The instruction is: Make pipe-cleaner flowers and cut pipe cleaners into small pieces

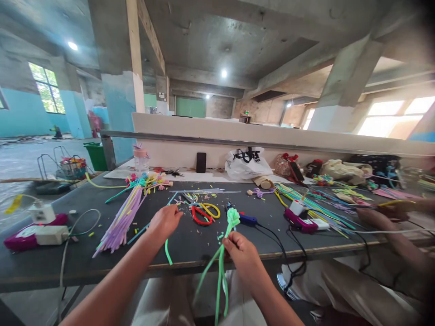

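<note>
My right hand pinches a green pipe cleaner flower just below its bunched head; several long green stems hang down past the table edge. Over the table to the left, my left hand has its fingers pressed together, and what they hold, if anything, is hidden. Below it, a short green pipe cleaner slants toward the table edge. Scissors with one red and one yellow handle lie between the hands. Beyond the flower rests a blue corded tool, partly hidden.
A bundle of purple pipe cleaners lies left, near a magenta power strip. Another strip with cables is at right. A phone and white bag stand behind. A co-worker's hand works at far right.
</note>
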`<state>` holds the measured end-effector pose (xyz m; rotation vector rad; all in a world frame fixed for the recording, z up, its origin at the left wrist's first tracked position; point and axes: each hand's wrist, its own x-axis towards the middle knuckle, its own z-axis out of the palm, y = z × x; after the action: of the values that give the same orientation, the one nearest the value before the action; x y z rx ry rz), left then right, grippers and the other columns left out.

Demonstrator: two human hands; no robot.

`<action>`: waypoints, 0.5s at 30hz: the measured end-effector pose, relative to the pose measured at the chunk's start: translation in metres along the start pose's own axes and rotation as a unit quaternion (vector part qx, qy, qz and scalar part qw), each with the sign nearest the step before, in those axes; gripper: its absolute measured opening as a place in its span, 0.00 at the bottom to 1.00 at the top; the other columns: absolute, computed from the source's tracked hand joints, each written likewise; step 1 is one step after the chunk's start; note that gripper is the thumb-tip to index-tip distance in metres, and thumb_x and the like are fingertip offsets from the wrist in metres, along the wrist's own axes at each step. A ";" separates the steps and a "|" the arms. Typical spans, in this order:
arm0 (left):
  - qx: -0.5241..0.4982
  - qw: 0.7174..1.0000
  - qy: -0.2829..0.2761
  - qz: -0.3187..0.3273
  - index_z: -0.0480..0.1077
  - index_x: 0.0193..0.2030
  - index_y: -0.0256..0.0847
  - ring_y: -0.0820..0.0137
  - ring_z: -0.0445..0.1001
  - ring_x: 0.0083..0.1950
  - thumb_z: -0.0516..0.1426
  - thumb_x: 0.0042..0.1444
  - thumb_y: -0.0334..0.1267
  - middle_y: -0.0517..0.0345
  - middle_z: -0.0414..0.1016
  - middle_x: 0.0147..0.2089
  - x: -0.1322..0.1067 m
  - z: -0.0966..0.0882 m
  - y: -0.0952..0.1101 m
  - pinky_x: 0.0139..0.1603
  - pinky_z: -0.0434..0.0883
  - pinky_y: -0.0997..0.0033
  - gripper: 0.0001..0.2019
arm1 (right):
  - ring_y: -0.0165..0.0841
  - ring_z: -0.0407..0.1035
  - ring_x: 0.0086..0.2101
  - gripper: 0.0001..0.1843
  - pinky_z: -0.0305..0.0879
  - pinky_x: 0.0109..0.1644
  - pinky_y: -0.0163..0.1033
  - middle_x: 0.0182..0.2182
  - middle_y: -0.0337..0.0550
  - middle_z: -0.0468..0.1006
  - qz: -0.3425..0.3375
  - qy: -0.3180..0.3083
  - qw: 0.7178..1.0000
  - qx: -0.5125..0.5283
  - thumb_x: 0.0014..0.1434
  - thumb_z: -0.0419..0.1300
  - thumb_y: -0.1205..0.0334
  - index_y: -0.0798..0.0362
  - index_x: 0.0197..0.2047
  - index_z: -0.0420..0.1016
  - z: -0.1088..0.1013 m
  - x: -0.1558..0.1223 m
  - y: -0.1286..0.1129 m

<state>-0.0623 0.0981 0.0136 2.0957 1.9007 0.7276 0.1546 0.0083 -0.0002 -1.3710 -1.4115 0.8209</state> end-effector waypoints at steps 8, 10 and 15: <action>0.095 0.990 -0.076 -0.068 0.71 0.36 0.37 0.55 0.73 0.44 0.55 0.47 0.39 0.41 0.75 0.42 0.034 0.023 -0.017 0.36 0.66 0.67 0.10 | 0.29 0.60 0.19 0.10 0.56 0.24 0.34 0.16 0.33 0.63 0.005 0.013 1.000 0.003 0.49 0.54 0.58 0.51 0.20 0.60 0.001 -0.003 0.003; 0.097 0.989 -0.080 -0.074 0.71 0.37 0.39 0.56 0.73 0.44 0.54 0.47 0.35 0.42 0.75 0.43 0.032 0.022 -0.017 0.35 0.66 0.68 0.10 | 0.29 0.60 0.19 0.11 0.57 0.24 0.34 0.16 0.33 0.62 0.008 0.025 1.000 0.005 0.48 0.55 0.58 0.51 0.20 0.60 0.000 -0.004 0.002; 0.073 0.990 -0.076 -0.089 0.70 0.36 0.39 0.54 0.73 0.42 0.53 0.44 0.28 0.41 0.75 0.40 0.026 0.013 -0.019 0.35 0.65 0.65 0.11 | 0.28 0.59 0.19 0.10 0.58 0.23 0.33 0.15 0.33 0.62 0.020 0.026 0.999 0.032 0.47 0.55 0.59 0.51 0.19 0.60 0.003 -0.005 -0.001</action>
<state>-0.0710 0.1286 -0.0011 1.9644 2.0769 0.3896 0.1510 0.0037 -0.0012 -1.3666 -1.3103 0.8444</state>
